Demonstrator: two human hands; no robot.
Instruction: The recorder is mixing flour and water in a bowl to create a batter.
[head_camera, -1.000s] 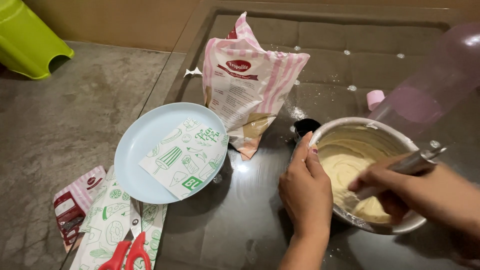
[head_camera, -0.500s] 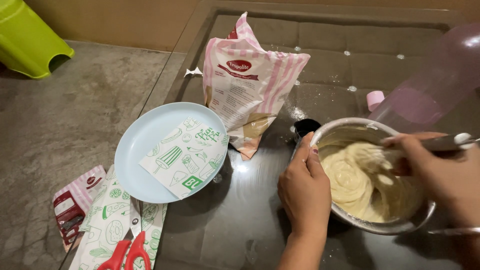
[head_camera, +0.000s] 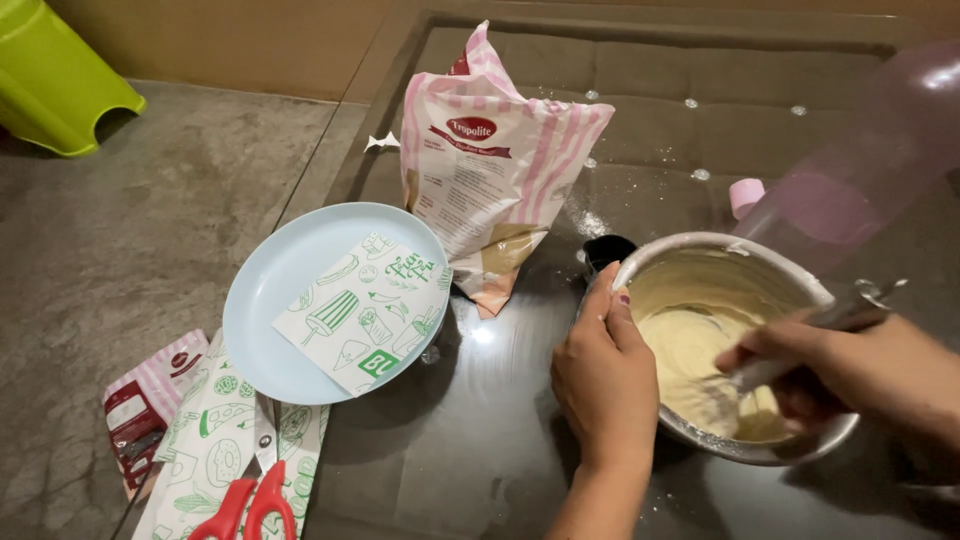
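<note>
A steel bowl (head_camera: 790, 278) of pale batter (head_camera: 700, 350) stands on the dark glass table at the right. My left hand (head_camera: 605, 375) grips its near-left rim and wall, fingers pointing up. My right hand (head_camera: 850, 370) comes in from the right, closed around a metal stirring tool (head_camera: 850, 310) whose lower end dips into the batter. The tool's tip is hidden in the mix.
A pink-striped flour bag (head_camera: 490, 170) stands behind the bowl. A pale blue plate (head_camera: 270, 300) with a green-printed paper sachet (head_camera: 365, 315) lies left. Red-handled scissors (head_camera: 245, 505) and wrappers sit at the front left. A translucent pink bottle (head_camera: 860, 160) leans at the right, a lime stool (head_camera: 50, 80) far left.
My right hand has swung the tool around the bowl, from the far right rim back toward the near right. The left hand stays on the rim.
</note>
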